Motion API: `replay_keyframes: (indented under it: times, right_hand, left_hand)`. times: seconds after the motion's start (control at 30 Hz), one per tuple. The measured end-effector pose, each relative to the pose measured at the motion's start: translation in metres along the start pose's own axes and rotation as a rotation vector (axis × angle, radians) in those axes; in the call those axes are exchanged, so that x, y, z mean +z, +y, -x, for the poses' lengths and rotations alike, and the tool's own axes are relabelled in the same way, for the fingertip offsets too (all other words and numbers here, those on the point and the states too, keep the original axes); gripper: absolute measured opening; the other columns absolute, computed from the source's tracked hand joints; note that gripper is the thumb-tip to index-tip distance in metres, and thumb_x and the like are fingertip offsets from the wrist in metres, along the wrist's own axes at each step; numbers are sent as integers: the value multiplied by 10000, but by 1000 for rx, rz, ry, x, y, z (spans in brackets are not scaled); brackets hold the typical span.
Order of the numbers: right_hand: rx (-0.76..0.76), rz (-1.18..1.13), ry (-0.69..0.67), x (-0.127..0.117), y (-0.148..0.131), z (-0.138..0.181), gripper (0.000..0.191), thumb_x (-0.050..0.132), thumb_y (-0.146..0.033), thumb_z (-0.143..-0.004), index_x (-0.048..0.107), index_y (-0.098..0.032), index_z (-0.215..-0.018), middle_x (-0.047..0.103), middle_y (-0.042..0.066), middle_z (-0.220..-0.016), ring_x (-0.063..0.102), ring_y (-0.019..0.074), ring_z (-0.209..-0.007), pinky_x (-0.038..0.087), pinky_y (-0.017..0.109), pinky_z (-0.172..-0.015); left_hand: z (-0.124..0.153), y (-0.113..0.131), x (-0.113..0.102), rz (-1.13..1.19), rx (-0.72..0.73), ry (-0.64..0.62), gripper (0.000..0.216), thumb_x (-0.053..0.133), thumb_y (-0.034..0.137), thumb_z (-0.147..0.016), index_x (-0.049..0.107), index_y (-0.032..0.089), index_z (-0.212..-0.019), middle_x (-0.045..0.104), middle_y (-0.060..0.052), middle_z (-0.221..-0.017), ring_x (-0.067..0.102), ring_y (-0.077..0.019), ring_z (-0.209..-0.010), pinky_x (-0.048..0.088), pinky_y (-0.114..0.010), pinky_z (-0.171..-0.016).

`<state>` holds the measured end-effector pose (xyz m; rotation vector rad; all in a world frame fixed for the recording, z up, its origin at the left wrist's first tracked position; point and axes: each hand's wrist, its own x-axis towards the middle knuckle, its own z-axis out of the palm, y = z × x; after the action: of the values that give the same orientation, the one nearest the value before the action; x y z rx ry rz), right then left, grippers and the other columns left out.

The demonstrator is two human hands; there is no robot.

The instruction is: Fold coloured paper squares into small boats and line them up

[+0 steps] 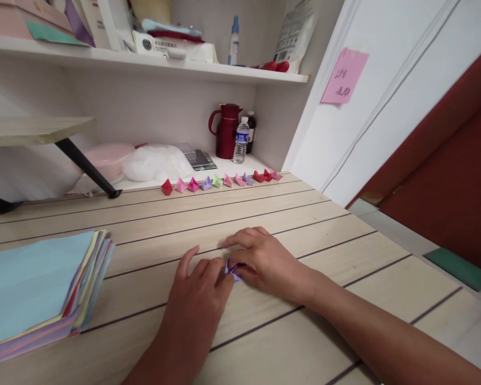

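Between my hands, at the middle of the table, is a small folded piece of purple paper (233, 272), partly covered by fingers. My left hand (202, 291) pinches its left side with thumb and forefinger, the little finger stretched away. From the right, my right hand (260, 262) grips the same paper between thumb and fingers. The exact shape of the fold is hidden. Beyond the hands, along the table's far edge, stands a row of small folded paper boats (206, 183) in red, pink, purple and green.
A stack of coloured paper sheets (36, 283), light blue on top, lies at the left. Behind the table are a red jug (226, 131), a water bottle (241, 140) and a white plastic bag (156, 163). A small raised stand (36, 131) has black legs at the far left.
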<state>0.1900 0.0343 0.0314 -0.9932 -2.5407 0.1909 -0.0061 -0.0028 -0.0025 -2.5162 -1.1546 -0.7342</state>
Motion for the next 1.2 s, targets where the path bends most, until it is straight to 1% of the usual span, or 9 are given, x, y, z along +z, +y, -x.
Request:
replay_keyframes:
  times: [0.1,0.2,0.3,0.4,0.5,0.63,0.77,0.93,1.2]
  right_hand:
    - [2,20,1,3,-3,-2,138,651,-91,-834,722,-204,-870,735,53,-1134,624,249,-1067,404,420,-923]
    - [38,1,-21,6,-4,-4,156,656,-54,-802,720,-193,-834,761,40,-1019,643,228,-1007,405,397,-912]
    - [77,-65,2,5,-1,-4,148,675,-72,-817,730,-210,-824,752,26,-1056,643,225,-1036,412,396,-938]
    - [86,-242,75,-2,8,-1,154,701,-159,-855,737,-238,-983,694,57,-1213,615,232,-1136,427,399,-998]
    - [149,-489,122,-11,21,5,350,729,-236,-855,667,-267,-1198,656,68,-1259,612,217,-1144,473,369,-988]
    - [273,-626,132,-10,36,10,353,734,-231,-831,670,-260,-1177,678,60,-1169,652,201,-987,533,343,-865]
    - [268,-648,116,2,37,6,309,710,-201,-831,696,-242,-1137,684,47,-1070,638,169,-859,535,296,-773]
    - [233,-619,105,6,29,2,356,695,-179,-836,685,-253,-1184,696,35,-1045,635,166,-863,523,286,-782]
    - [214,-575,100,7,31,3,370,685,-150,-826,681,-255,-1181,708,28,-1031,642,167,-857,520,278,-778]
  left_hand:
    - [0,0,2,79,-50,-59,296,465,89,-936,691,278,-962,685,16,-934,648,-142,-853,302,-499,-1106]
    - [-1,-2,3,188,-160,-132,239,555,108,-902,696,299,-928,683,37,-914,644,-160,-883,366,-499,-1041]
    - [-4,-4,1,236,-251,-166,203,596,124,-881,711,291,-871,685,28,-884,632,-192,-879,438,-480,-933]
    - [-7,-5,-2,259,-282,-180,253,583,96,-872,729,297,-919,692,18,-899,630,-203,-877,451,-495,-917]
    - [-8,-9,-5,282,-306,-193,306,575,71,-860,736,312,-956,695,23,-907,634,-197,-878,446,-520,-942]
    - [-6,-17,-8,287,-353,-165,326,581,64,-842,749,327,-936,703,25,-909,654,-197,-880,454,-543,-959]
    - [-2,-22,-5,277,-358,-80,321,596,70,-820,759,331,-909,711,2,-965,670,-224,-928,489,-542,-928]
    - [4,-23,3,295,-337,-33,338,595,42,-783,747,316,-907,685,-23,-1060,659,-251,-988,519,-525,-894]
    - [4,-20,3,472,-398,-9,485,603,14,-729,603,302,-1120,599,-40,-1185,609,-238,-1103,521,-481,-954]
